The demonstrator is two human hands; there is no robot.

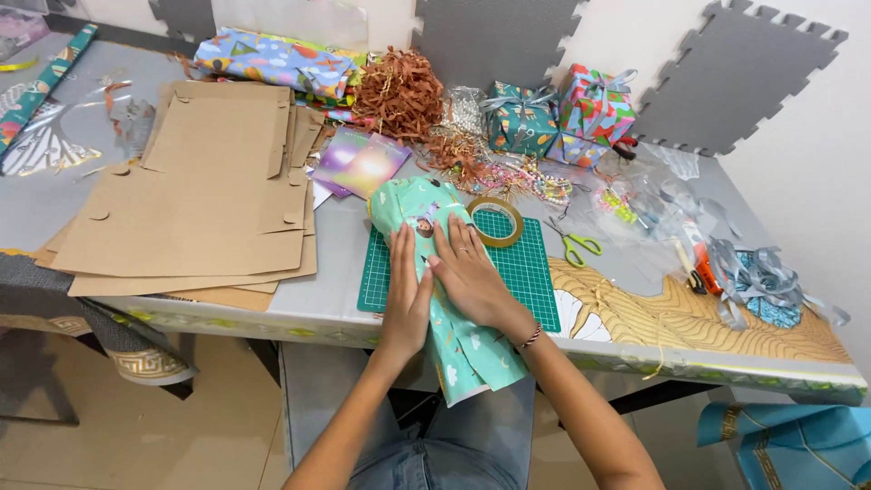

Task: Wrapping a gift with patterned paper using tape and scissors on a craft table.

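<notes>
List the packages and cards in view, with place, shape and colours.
Mint-green wrapped package: on the green cutting mat, under both hands, long.
Teal box: table's far side, silver ribbon.
Multicoloured box: beside it, cube, silver bow.
Purple cards: left of them, flat.

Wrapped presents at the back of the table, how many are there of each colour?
Teal present with silver ribbon: 1
Red-and-multicolour present with ribbon: 1
Small purple-blue present, partly hidden under it: 1
Total: 3
The parcel in mint green paper under both hands is unfinished, so not counted.
</notes>
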